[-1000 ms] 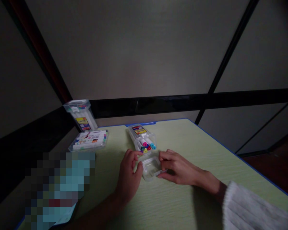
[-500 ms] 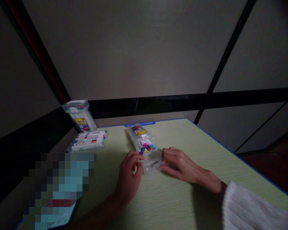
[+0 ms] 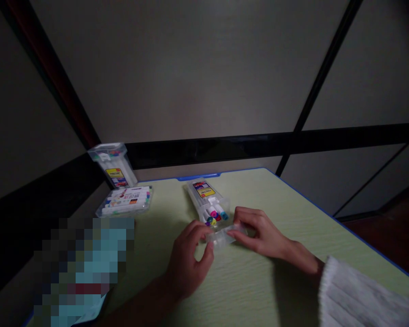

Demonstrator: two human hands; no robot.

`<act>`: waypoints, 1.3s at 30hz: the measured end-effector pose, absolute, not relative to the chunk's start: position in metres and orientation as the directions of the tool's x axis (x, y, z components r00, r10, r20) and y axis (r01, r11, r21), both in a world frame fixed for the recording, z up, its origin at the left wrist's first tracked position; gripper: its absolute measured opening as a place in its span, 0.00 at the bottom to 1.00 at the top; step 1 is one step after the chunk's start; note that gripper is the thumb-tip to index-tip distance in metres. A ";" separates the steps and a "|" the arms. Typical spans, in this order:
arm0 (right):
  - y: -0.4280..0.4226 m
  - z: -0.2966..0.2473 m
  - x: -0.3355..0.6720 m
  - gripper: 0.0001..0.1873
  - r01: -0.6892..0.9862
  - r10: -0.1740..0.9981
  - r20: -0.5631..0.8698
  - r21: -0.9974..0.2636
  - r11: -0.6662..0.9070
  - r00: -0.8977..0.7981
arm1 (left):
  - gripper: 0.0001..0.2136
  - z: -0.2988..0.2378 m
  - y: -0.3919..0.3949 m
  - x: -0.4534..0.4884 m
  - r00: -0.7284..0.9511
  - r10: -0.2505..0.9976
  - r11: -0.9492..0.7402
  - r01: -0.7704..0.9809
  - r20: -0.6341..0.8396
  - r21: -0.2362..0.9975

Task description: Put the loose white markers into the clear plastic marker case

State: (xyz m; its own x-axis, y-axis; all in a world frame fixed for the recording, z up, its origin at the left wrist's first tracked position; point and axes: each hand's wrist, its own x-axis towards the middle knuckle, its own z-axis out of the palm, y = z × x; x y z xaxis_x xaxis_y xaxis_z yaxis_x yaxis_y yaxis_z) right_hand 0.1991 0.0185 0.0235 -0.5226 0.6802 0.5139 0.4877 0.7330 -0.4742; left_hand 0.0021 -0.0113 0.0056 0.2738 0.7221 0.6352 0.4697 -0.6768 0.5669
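Observation:
A clear plastic marker case (image 3: pixel 207 196) lies on the pale green table (image 3: pixel 259 281), its open end toward me with several coloured marker caps showing. Its clear hinged lid (image 3: pixel 221 236) is tilted up in front of the opening. My left hand (image 3: pixel 187 261) pinches the lid's left end with thumb and fingers. My right hand (image 3: pixel 259 231) pinches the lid's right end, the wrist in a white knit sleeve (image 3: pixel 361 295).
A second clear marker case (image 3: pixel 125 200) lies flat at the table's back left, and a third (image 3: pixel 113 164) leans upright behind it. A pixelated patch (image 3: pixel 82 268) covers the near left. The table's blue right edge (image 3: pixel 327 213) drops to a dark floor.
The lid has swung up from lying flat toward the case's open end. The case has slid a little to the right, and both hands moved with it.

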 end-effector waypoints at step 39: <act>0.028 0.013 0.203 0.18 0.400 0.701 0.559 -0.577 0.712 -0.443 | 0.18 -0.002 -0.001 0.004 0.083 0.809 -0.537 0.505 0.581 0.675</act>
